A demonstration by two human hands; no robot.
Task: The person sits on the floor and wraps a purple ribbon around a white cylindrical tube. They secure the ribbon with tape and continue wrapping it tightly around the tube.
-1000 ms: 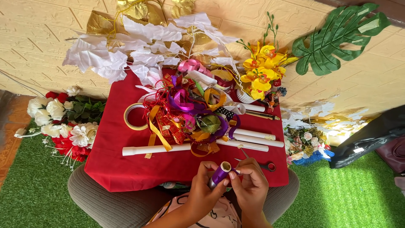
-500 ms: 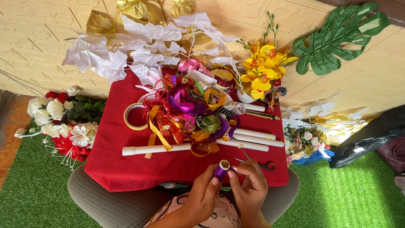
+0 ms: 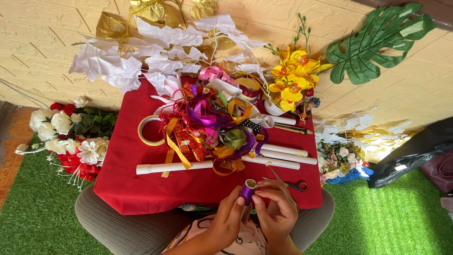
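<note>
A small purple ribbon spool (image 3: 247, 190) with a tan core sits upright between both my hands at the near edge of the red cloth (image 3: 141, 189). My left hand (image 3: 227, 218) grips the spool from the left and below. My right hand (image 3: 278, 208) curls around it from the right, fingertips touching its side. Just beyond my right hand lie scissors (image 3: 293, 185) on the cloth. A tangle of coloured ribbons (image 3: 212, 130) is heaped in the cloth's middle, with long white tubes (image 3: 198, 165) lying across in front of it.
A tape roll (image 3: 147, 131) lies left of the ribbons. White and red artificial flowers (image 3: 66, 137) lie at the left, yellow orchids (image 3: 292, 80) and a big green leaf (image 3: 373, 42) at the back right, white and gold leaves (image 3: 155, 42) behind. Green turf (image 3: 37, 217) covers the floor.
The spool has shifted slightly lower and closer to me between my hands; my fingers have regripped it. Everything on the cloth is unmoved.
</note>
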